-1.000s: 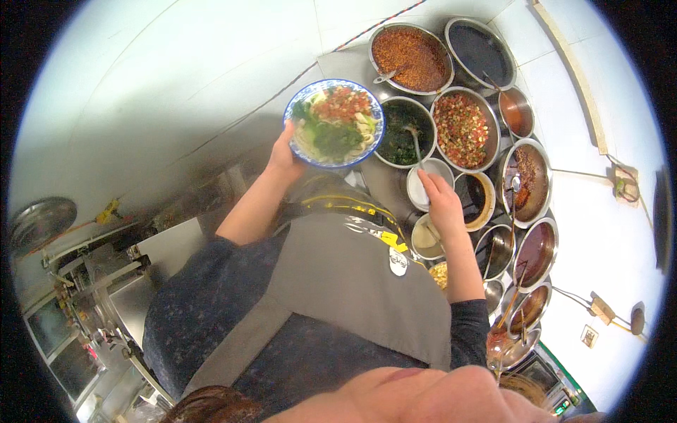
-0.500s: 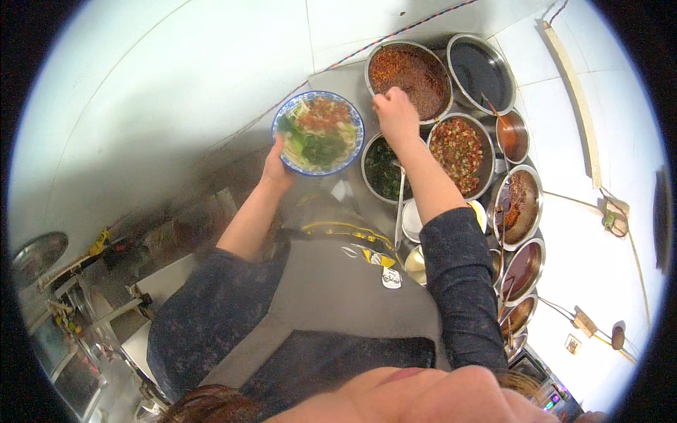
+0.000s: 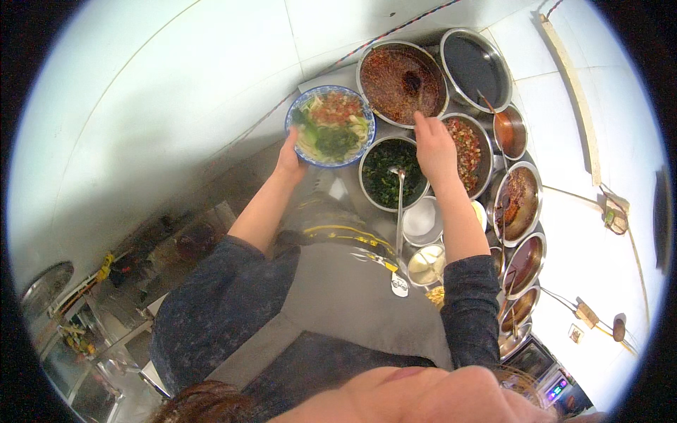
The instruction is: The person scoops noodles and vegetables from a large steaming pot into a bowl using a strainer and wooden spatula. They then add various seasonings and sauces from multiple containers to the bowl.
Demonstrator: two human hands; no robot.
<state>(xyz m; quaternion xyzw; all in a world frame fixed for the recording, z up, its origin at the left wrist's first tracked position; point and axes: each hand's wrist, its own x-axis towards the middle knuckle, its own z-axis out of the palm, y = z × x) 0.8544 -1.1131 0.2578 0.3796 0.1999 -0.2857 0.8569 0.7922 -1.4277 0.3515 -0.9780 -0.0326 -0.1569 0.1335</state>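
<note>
My left hand [image 3: 290, 158] grips the near left rim of a blue-and-white bowl [image 3: 291, 144], which is held level. In the bowl lie pale noodles, green leaves, a dark green heap and a chopped red topping. My right hand [image 3: 437, 149] is closed at the near edge of a steel basin of red chili sauce [image 3: 391, 77]. Its fingers seem to pinch the thin handle of a ladle, whose dark round end [image 3: 412, 82] sits in the sauce; blur hides the details. The same hand partly covers a basin of diced red and green peppers [image 3: 465, 148].
A basin of chopped dark greens [image 3: 381, 176] holds a long-handled spoon [image 3: 400, 204]. A basin of dark liquid [image 3: 472, 67] stands behind, and several sauce bowls [image 3: 518, 201] run down the right. Nearer are a white bowl [image 3: 422, 220] and a tiled wall [image 3: 233, 42] at left.
My right hand has come back from over the chili basin toward its near right edge. A dark round shape now shows in the sauce. The held bowl has shifted slightly right.
</note>
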